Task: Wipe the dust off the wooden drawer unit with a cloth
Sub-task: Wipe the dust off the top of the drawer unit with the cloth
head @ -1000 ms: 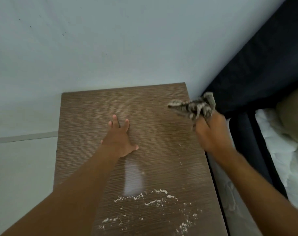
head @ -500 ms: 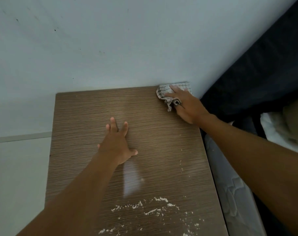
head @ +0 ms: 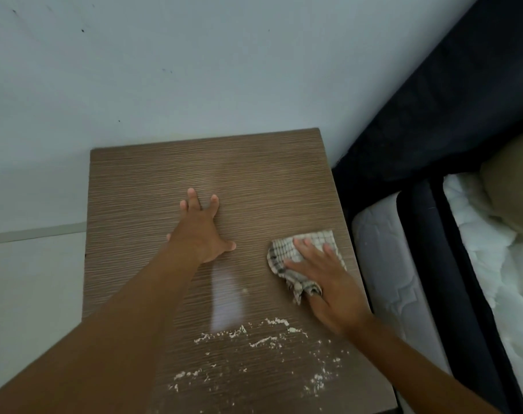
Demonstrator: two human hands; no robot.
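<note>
Here cloth [head: 279, 252] under right fingers [head: 329, 256], perhaps bunched beneath palm.

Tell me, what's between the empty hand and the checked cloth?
Nothing but bare wood: in the head view, a strip of the drawer unit top separates the left hand from the cloth under the right hand.

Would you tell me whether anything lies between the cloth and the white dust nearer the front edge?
Nothing visible: only bare wooden top separates the cloth from the dust; the left hand rests aside.
</note>
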